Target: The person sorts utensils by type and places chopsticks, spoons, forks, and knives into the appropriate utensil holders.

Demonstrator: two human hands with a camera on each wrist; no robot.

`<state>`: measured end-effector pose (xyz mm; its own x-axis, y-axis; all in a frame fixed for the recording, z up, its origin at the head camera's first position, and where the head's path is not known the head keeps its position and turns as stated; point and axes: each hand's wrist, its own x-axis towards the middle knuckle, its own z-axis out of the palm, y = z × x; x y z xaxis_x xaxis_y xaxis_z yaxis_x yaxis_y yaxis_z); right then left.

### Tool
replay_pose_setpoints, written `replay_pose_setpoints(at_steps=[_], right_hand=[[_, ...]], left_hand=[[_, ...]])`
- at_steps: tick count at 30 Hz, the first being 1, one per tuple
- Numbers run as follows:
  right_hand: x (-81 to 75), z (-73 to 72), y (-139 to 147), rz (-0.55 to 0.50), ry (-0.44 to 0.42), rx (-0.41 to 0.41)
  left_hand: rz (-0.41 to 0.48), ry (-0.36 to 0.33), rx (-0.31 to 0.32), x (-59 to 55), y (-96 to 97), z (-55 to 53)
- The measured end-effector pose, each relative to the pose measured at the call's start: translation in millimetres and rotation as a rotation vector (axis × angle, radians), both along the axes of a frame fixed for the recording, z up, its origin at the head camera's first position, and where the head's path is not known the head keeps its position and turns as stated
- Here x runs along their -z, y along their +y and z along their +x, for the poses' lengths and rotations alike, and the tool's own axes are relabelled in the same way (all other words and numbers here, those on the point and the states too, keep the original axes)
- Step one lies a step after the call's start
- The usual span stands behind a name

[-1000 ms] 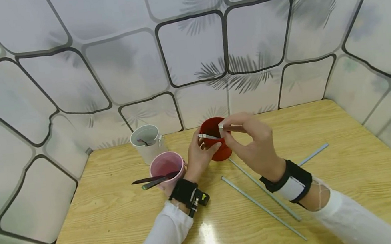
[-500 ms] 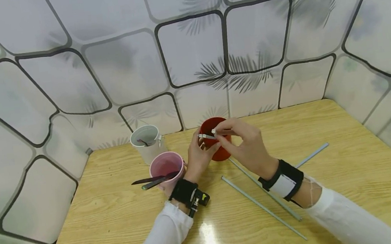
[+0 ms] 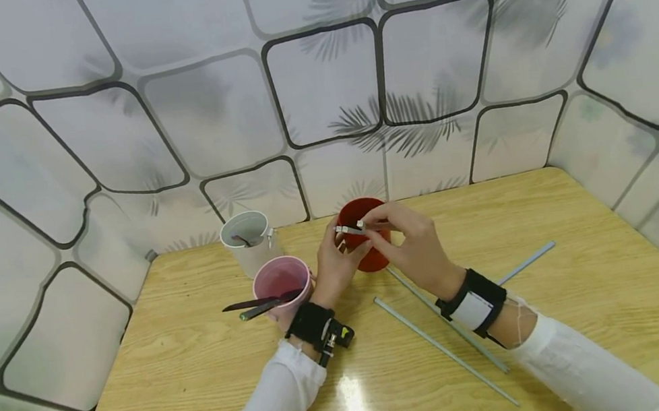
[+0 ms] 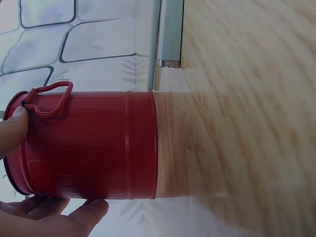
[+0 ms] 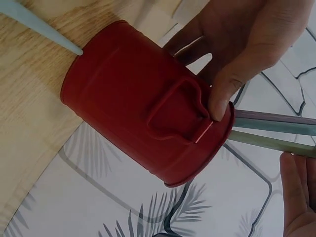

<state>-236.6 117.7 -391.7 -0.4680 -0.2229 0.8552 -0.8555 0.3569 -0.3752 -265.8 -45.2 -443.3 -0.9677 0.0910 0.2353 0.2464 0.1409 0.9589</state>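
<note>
A red bucket-shaped holder (image 3: 372,261) with a wire handle stands on the table. My left hand (image 3: 334,266) grips it near the rim, thumb by the handle and fingers round the far side. Above its mouth my right hand (image 3: 416,250) pinches the upper end of a chopstick (image 3: 360,225). In the right wrist view that greenish chopstick (image 5: 271,142) reaches down past the rim, fingertips (image 5: 291,182) against it. Other chopsticks (image 3: 349,230) lean out of the bucket towards the left; their lower ends are hidden inside.
Two grey-green chopsticks (image 3: 444,350) lie in front of the bucket, and a bluish one (image 3: 528,261) lies partly behind the right wrist. Left of the bucket stand a pink bucket (image 3: 265,284) with two dark-bladed utensils (image 3: 264,306) and a white bucket (image 3: 250,258). A patterned backdrop borders the table.
My right hand has moved left over the red bucket's mouth with the chopstick, mostly in the first half second. The left hand and bucket have stayed in place.
</note>
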Motion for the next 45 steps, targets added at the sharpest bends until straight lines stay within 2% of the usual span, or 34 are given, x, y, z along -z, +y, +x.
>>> replay_pose_setpoints(at_steps=[11,22,32,33,39,40,45], right_hand=[[4.2,-3.7,-0.5,0.046,-0.014,0.0],[4.0,-3.2,-3.5,0.05,-0.031,0.005],[2.2,-2.5,-4.9,0.071,-0.027,-0.006],[2.2,-2.6,-4.7,0.076,-0.026,-0.008],[3.2,-4.2,-5.1,0.093,-0.029,-0.033],[3.4,-4.2,-5.4,0.094,-0.03,-0.036],[3.4,-2.3,-4.8,0.11,-0.055,-0.031]], left_hand=[[-0.01,0.018,0.006,0.4,-1.4,0.1],[-0.038,0.011,0.007,-1.2,-1.2,0.0],[-0.013,0.006,-0.006,-0.1,-0.7,-0.3],[-0.008,0.002,-0.004,-4.8,-0.5,3.2],[-0.014,0.002,-0.006,-3.8,-1.2,1.8],[-0.023,0.006,-0.01,1.0,-1.4,-1.8],[-0.032,0.01,-0.012,0.6,-1.4,-1.3]])
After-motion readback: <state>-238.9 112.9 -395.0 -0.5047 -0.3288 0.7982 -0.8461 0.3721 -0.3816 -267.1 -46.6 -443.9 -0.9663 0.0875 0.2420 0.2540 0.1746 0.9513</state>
